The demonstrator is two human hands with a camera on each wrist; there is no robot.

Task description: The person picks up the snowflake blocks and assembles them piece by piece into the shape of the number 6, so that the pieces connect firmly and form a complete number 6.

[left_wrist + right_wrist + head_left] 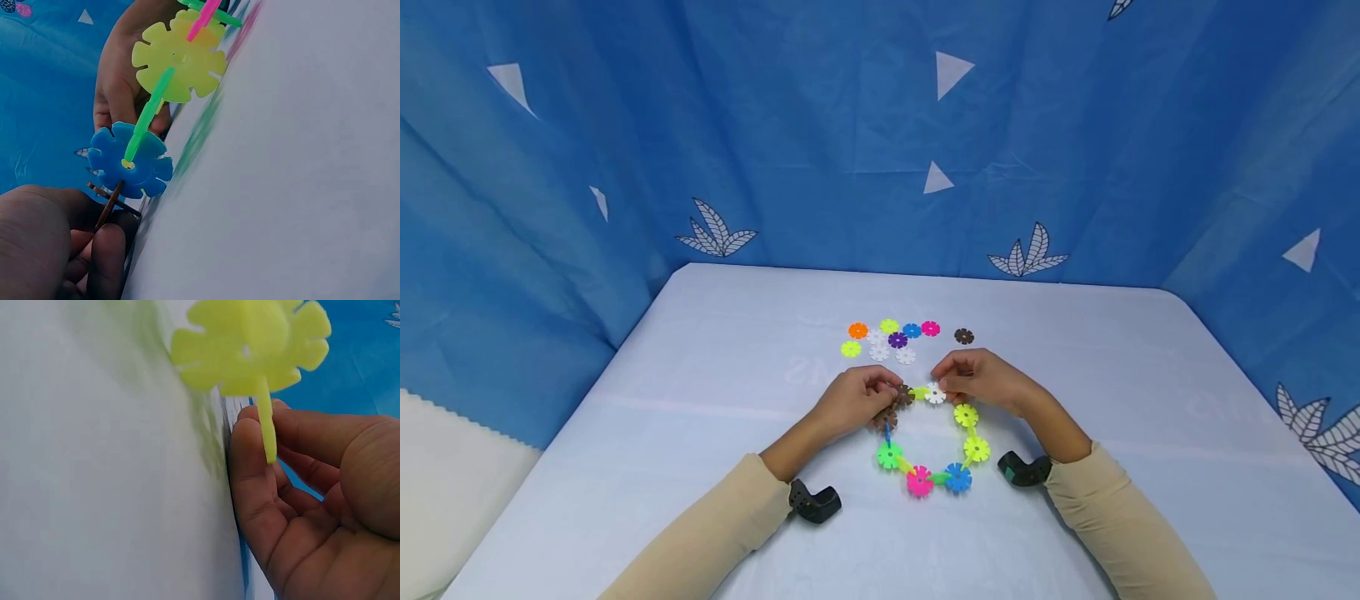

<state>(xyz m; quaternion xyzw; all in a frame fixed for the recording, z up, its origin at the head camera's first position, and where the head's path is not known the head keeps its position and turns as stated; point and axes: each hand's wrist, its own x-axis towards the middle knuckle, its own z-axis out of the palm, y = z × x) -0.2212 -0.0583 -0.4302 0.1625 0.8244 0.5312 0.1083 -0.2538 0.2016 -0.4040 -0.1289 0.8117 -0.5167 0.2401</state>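
Observation:
A ring of interlocking plastic snowflake discs lies on the table between the hands, with a pink disc, a blue disc and a green disc along its near side. My left hand pinches a brown disc at the ring's upper left. Opposite it, my right hand pinches the edge of a white disc. Between brown and white sits a yellow-green disc, seen nearly edge-on. In the right wrist view a yellow disc stands close to the fingertips, which hide most of the white disc.
Beyond the ring lie loose discs in several colours, among them an orange disc, a purple disc and a separate brown disc. The white-covered table meets a blue curtain at the back.

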